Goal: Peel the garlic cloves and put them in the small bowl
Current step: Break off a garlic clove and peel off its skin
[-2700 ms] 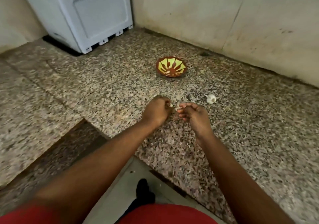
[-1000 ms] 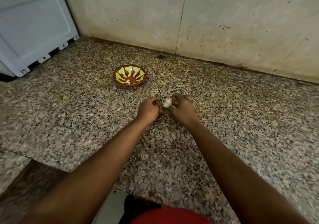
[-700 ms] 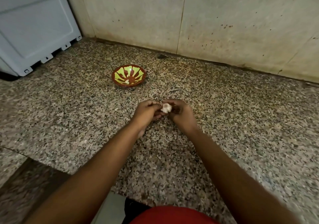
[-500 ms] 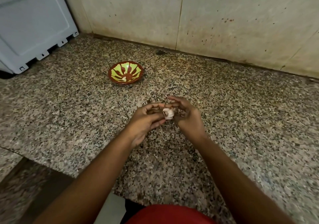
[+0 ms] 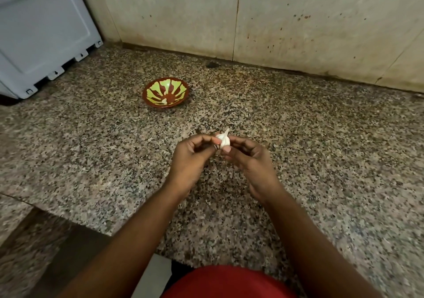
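Note:
A white garlic bulb (image 5: 224, 139) with a pointed papery tip is held above the granite counter (image 5: 321, 148) between both hands. My left hand (image 5: 192, 157) pinches its left side with thumb and fingertips. My right hand (image 5: 251, 160) grips its right and lower side. The small bowl (image 5: 166, 92), brown with a yellow-green pattern, stands on the counter beyond my hands, to the left. One pale clove (image 5: 164, 100) lies inside it.
A grey-blue plastic appliance (image 5: 43, 33) stands at the back left. A stained tiled wall (image 5: 275, 22) closes the back of the counter. The counter's front edge steps down at the lower left. Small skin scraps lie near my hands.
My hands picked the garlic bulb up from the counter and drew it toward me. It now sits upright between my fingertips with its tip showing.

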